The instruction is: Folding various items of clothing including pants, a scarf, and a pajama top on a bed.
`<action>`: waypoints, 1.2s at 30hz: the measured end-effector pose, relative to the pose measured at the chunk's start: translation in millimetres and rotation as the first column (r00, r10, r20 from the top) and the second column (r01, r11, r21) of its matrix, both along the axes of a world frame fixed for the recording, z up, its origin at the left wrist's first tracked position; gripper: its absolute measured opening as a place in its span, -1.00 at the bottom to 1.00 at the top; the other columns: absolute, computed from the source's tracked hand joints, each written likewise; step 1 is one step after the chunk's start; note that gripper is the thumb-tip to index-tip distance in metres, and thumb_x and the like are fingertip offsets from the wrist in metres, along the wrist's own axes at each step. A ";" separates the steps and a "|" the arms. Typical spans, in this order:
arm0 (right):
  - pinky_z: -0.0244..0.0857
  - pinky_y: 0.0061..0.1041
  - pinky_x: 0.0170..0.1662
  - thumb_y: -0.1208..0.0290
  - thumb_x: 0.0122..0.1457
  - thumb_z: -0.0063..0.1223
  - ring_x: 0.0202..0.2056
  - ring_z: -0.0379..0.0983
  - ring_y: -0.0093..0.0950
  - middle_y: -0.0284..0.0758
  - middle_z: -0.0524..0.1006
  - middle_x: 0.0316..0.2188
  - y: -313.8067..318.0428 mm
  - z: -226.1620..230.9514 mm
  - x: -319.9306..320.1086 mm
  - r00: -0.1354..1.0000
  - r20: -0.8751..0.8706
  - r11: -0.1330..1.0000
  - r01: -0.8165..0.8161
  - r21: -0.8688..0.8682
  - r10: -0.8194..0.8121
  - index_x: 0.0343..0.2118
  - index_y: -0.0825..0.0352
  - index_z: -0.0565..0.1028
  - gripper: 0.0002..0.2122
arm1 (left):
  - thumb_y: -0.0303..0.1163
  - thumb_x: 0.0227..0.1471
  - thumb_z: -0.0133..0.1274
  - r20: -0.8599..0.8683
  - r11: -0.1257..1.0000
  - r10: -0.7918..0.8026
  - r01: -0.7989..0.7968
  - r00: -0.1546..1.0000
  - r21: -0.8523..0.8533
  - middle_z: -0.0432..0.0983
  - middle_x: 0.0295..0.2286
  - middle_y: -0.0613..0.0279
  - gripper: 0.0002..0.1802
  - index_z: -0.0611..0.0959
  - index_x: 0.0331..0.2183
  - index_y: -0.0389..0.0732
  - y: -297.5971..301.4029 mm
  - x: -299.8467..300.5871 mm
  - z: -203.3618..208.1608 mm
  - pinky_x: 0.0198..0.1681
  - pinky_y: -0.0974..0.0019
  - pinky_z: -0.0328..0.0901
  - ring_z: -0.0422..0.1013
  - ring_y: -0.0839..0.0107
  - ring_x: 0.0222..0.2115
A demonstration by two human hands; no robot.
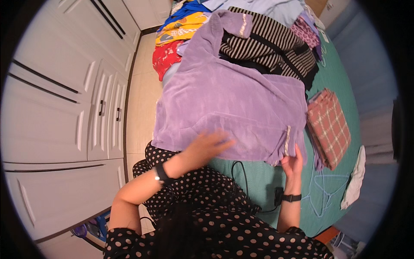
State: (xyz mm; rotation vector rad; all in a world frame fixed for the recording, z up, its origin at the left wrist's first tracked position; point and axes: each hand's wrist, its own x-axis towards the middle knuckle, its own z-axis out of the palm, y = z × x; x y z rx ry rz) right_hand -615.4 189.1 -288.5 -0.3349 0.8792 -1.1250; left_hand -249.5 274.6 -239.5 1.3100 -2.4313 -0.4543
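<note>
I log one purple garment (228, 95), spread on the green bedsheet (265, 179). Left hand (206, 150): open, blurred, slanting inward over its near edge. Right hand (293, 164): extended forward, touching its near right corner; grip, I cannot tell.

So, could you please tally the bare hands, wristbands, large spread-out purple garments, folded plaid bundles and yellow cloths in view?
Bare hands: 2 (left hand, right hand)
Wristbands: 2 (left wristband, right wristband)
Large purple garment: 1
Folded plaid bundle: 1
Yellow cloth: 1
Total: 7
</note>
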 end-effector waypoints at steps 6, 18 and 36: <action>0.40 -0.29 -0.31 0.19 0.08 0.09 -0.21 0.46 -0.47 -0.35 0.51 -0.20 -12.7 22.1 -3.3 0.960 -0.277 1.000 -0.024 0.018 0.028 0.01 0.30 0.36 -0.54 | -0.61 -0.35 0.16 0.135 0.865 0.501 -0.501 0.855 -0.040 0.29 -0.03 -0.04 -0.19 0.36 0.07 -0.14 63.0 91.7 -9.9 0.00 0.07 0.17 0.26 0.03 -0.04; 0.33 -0.55 -0.07 0.81 -0.07 -0.07 -0.17 0.47 -0.48 -0.20 0.49 -0.11 -37.6 10.6 -40.6 0.891 -0.437 0.955 -0.012 -0.297 -0.125 0.07 0.46 0.29 -0.47 | -0.64 -0.46 0.02 0.050 0.785 0.600 -0.576 0.798 -0.226 0.29 -0.49 0.06 -0.67 0.48 -0.44 -0.20 87.8 123.1 -37.0 -0.40 0.13 0.24 0.29 0.04 -0.43; 0.21 -0.34 0.07 0.63 -0.04 0.00 -0.01 0.34 -0.24 -0.22 0.44 -0.06 -16.7 32.4 -2.9 0.068 -0.825 0.710 -0.474 -0.521 -0.561 -0.03 0.32 0.39 -0.58 | -0.62 -0.23 -0.03 0.069 0.766 0.643 -0.639 0.763 -0.064 0.44 -0.28 0.10 -0.64 0.54 -0.26 -0.17 60.4 77.2 0.3 -0.20 0.20 0.32 0.38 0.08 -0.23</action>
